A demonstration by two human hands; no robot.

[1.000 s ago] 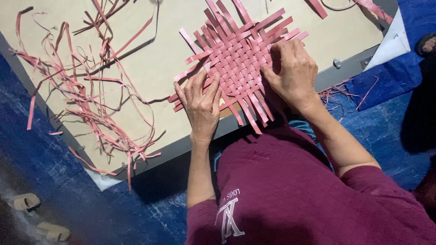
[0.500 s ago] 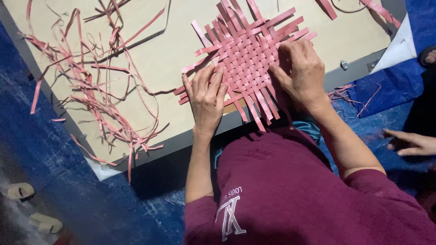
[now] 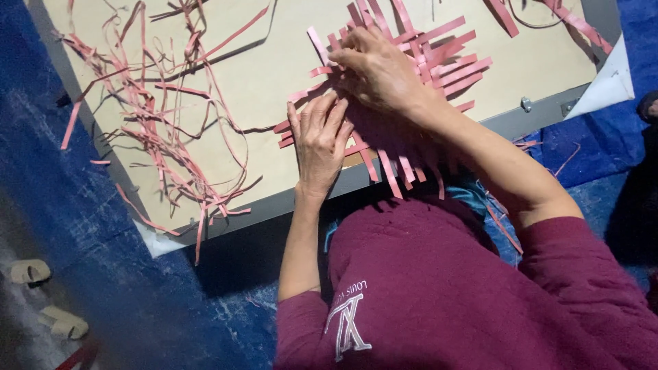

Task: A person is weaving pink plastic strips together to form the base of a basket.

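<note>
Maroon short-sleeved shirt, white printed emblem on chest; bare forearms.
</note>
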